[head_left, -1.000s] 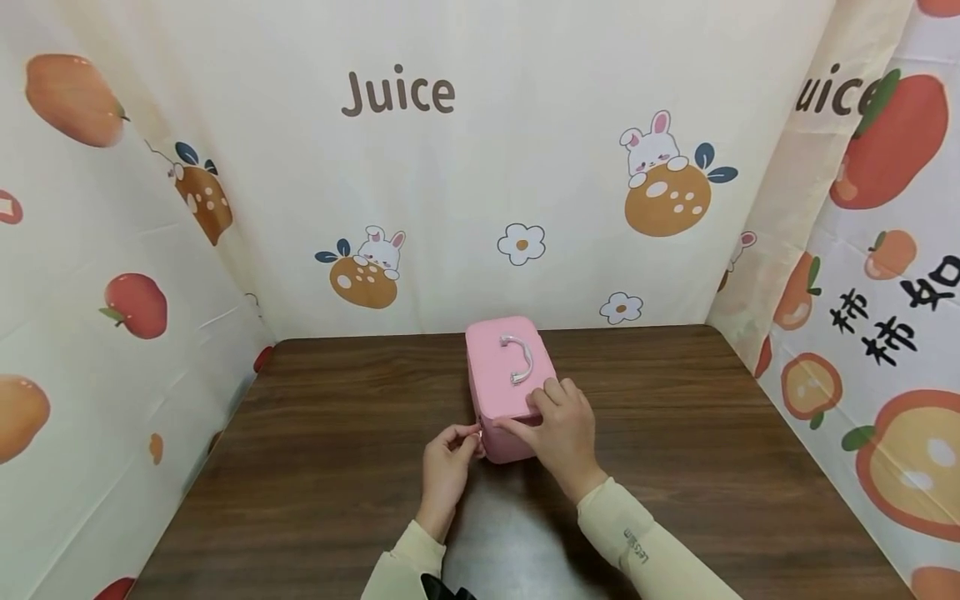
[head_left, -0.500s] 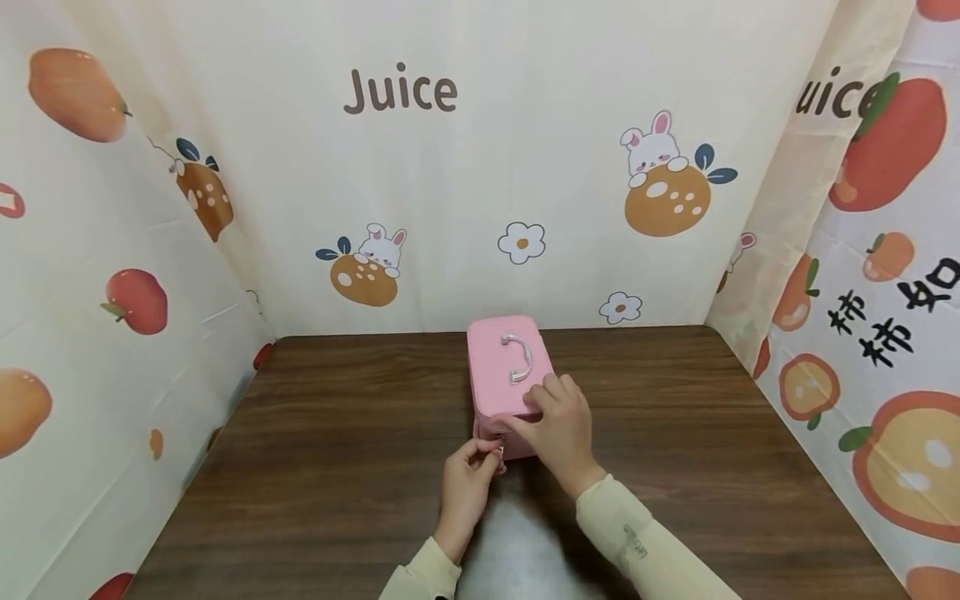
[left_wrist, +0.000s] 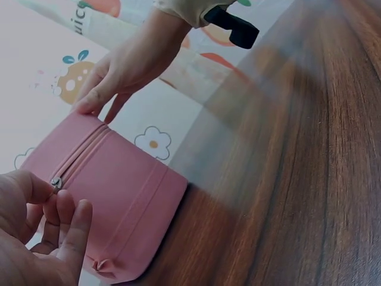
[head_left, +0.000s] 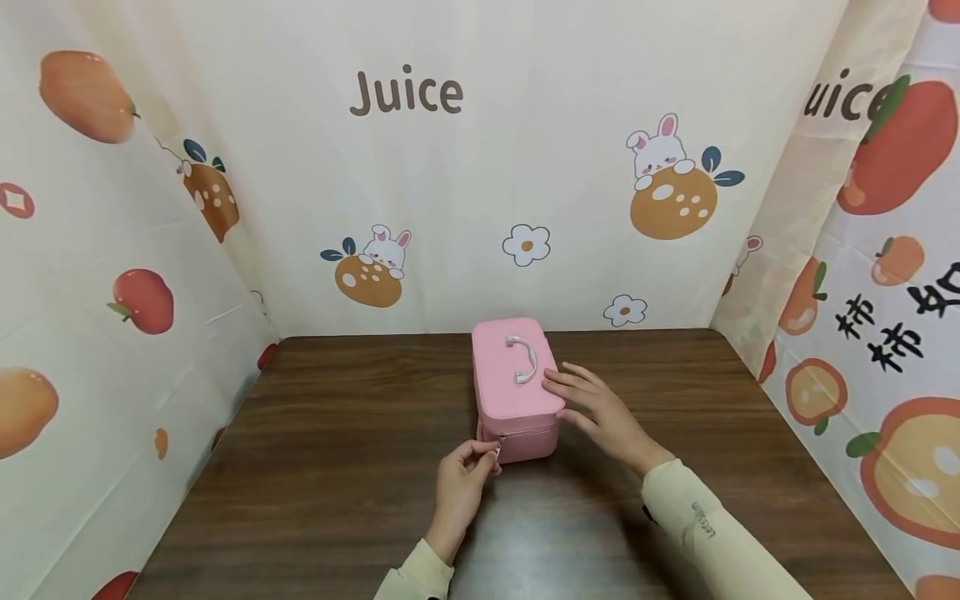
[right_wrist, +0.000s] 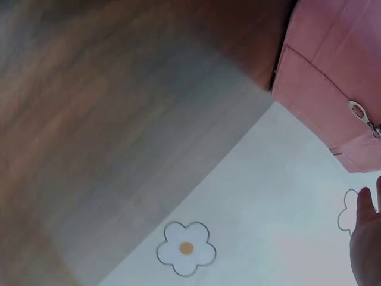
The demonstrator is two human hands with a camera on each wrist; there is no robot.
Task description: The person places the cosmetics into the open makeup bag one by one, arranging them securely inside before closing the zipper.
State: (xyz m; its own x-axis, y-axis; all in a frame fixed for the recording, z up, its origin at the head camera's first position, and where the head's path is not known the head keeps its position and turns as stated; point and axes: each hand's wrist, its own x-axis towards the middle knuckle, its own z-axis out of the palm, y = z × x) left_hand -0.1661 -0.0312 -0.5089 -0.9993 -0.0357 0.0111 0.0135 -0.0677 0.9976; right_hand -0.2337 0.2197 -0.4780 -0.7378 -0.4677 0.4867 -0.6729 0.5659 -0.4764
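Backdrop: three printed cloth panels, rear, left and right. Rear panel reads "Juice"; right panel shows a cut-off "uice" and black Chinese characters. Head view count on rear panel: two rabbit-on-orange prints, two flowers.

Bench: one, dark wood grain, carries everything.

Pink case: one, box-shaped, standing on the bench at centre, toward the rear edge. One white handle on its top. Zip line runs round the near end.

Hands: two, both in pale cream sleeves; right sleeve bears small print, too small to read.

Right hand: grip open, fingers straight, fingertips touching the case's right top edge; holds nothing.

Left hand: grip closed in a pinch, thumb and forefinger on the zipper pull at the case's near-left corner.

View differences: left wrist view shows the metal pull on the zip track and a black strap on the right wrist, not seen from the head. Right wrist view shows a second pull on the case side; head view does not.
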